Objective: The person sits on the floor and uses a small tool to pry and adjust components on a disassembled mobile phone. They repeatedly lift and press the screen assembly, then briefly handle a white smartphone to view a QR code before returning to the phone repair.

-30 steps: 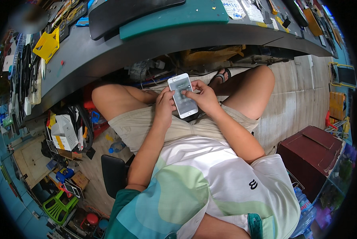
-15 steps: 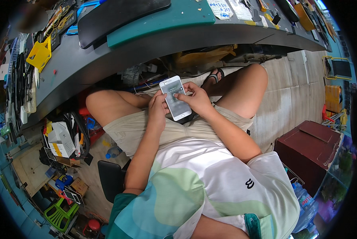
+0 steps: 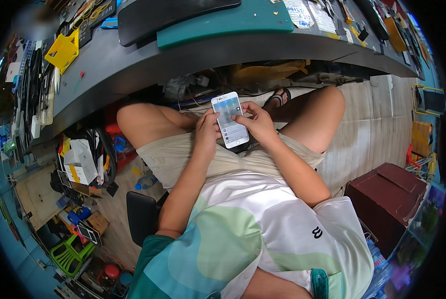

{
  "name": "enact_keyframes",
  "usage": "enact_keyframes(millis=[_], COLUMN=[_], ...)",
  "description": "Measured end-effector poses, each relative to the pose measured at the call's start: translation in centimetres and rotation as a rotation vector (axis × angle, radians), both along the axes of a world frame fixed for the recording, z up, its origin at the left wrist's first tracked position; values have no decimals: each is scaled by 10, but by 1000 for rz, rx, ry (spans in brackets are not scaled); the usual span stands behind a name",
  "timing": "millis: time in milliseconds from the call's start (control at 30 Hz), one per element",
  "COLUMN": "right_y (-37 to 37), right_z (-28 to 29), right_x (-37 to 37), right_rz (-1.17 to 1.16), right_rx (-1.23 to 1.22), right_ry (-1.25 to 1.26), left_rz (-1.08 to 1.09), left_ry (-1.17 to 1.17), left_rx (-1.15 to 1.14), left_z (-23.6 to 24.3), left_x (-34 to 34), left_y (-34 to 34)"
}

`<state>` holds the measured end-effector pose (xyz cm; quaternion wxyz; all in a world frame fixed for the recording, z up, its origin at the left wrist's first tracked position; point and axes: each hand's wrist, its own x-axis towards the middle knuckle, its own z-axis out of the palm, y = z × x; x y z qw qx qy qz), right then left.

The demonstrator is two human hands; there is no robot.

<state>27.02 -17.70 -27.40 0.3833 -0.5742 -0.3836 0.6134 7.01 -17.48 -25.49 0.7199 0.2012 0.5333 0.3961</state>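
A white smartphone [image 3: 227, 110] with a lit screen is held upright above my lap, tilted slightly to the left at its top. Along its left edge my left hand [image 3: 206, 130] is closed on it, the thumb at the rim and the fingers partly hidden. My right hand [image 3: 261, 125] grips the opposite edge, and its thumb rests over the middle of the screen. A list with small round icons shows in the lower half of the screen. The phone's back is out of sight.
A dark grey workbench [image 3: 133, 65] curves ahead, bearing a green mat [image 3: 223, 27], a black panel [image 3: 178, 17] and a yellow holder [image 3: 63, 50]. A maroon box [image 3: 387, 194] stands at right. At left are a white carton [image 3: 81, 160] and a green plastic stool [image 3: 71, 255].
The screen has gone from a dim grey display to a brighter list. My view has shifted a little, so the scene sits further right. Both hands keep hold of the phone.
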Motion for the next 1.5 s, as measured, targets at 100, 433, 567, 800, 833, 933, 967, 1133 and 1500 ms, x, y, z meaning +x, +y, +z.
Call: enact_keyframes(millis=[100, 433, 567, 800, 833, 933, 967, 1133, 1500], right_y=[0, -1, 0, -1, -1, -1, -1, -1, 0], right_z=[0, 3, 3, 8, 9, 10, 10, 7, 10], right_x=[1, 6, 6, 5, 4, 4, 4, 4, 2], right_rz=[10, 7, 23, 65, 65, 67, 68, 64, 21], right_rx=[-4, -74, -91, -51, -48, -43, -42, -30, -79], right_ry=[61, 160, 142, 170, 169, 166, 164, 169, 191], left_rz=[5, 22, 50, 68, 76, 80, 78, 23, 37], left_ry=[4, -17, -35, 2, -5, -9, -8, 37, 17], left_rx=[1, 8, -22, 35, 31, 32, 33, 114, 40], left_z=[0, 0, -2, 1, 2, 3, 2, -3, 0], left_x=[0, 0, 1, 4, 4, 4, 4, 2, 2], left_y=[0, -1, 1, -1, -1, -2, -2, -3, -1])
